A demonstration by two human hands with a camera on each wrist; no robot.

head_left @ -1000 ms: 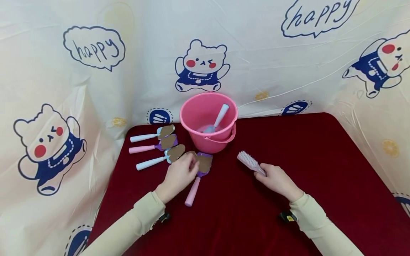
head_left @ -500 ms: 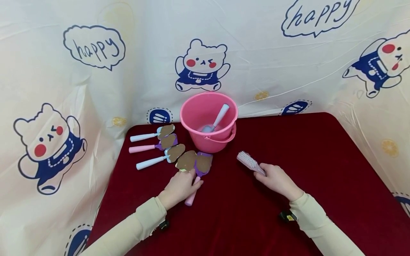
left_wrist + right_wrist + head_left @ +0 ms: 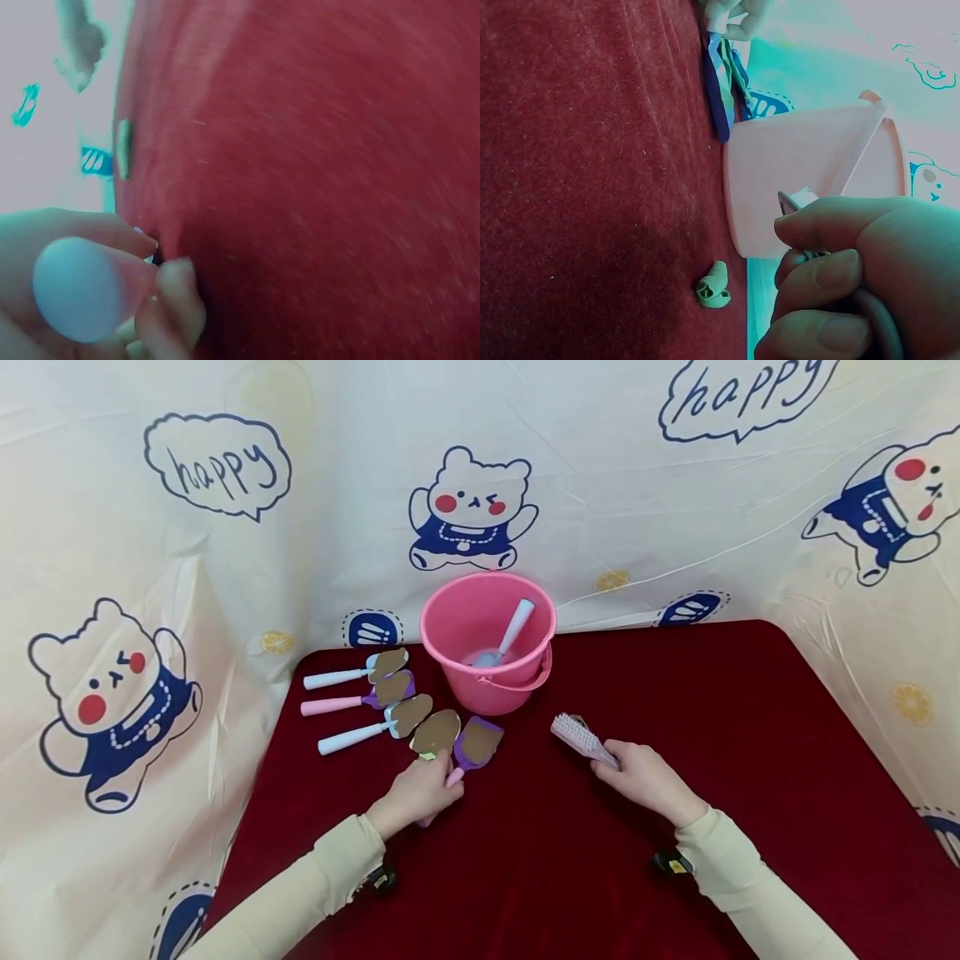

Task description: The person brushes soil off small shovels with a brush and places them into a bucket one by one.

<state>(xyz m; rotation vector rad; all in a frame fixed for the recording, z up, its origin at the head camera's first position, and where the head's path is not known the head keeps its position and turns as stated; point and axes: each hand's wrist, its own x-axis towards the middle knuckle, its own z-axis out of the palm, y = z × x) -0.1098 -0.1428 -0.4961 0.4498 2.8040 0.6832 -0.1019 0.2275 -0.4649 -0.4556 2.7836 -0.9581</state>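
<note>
The left hand (image 3: 420, 789) is curled round the pink handle (image 3: 454, 777) of a purple shovel with a brown patch (image 3: 480, 745). The handle's rounded end (image 3: 79, 289) fills the near corner of the left wrist view. Touching that hand's fingertips is a green-edged shovel (image 3: 437, 733), its handle hidden. The right hand (image 3: 648, 779) grips a pale pink brush (image 3: 581, 737), bristles up; in the right wrist view this hand (image 3: 840, 277) hides most of it. Between the hands, further back, stands a pink bucket (image 3: 491, 689) with a blue-handled tool (image 3: 516, 627) inside.
Left of the bucket lie a blue shovel (image 3: 335, 678), a pink-handled one (image 3: 332, 704) and another blue one (image 3: 351, 739). A small greenish object (image 3: 714, 285) rests on the red cloth (image 3: 675, 693) near the bucket. A printed curtain (image 3: 600, 527) hangs behind.
The left hand has moved back toward the wearer from the shovel blades and has taken hold of the pink handle. The purple shovel has turned slightly, its blade shifting right. The right hand has barely moved.
</note>
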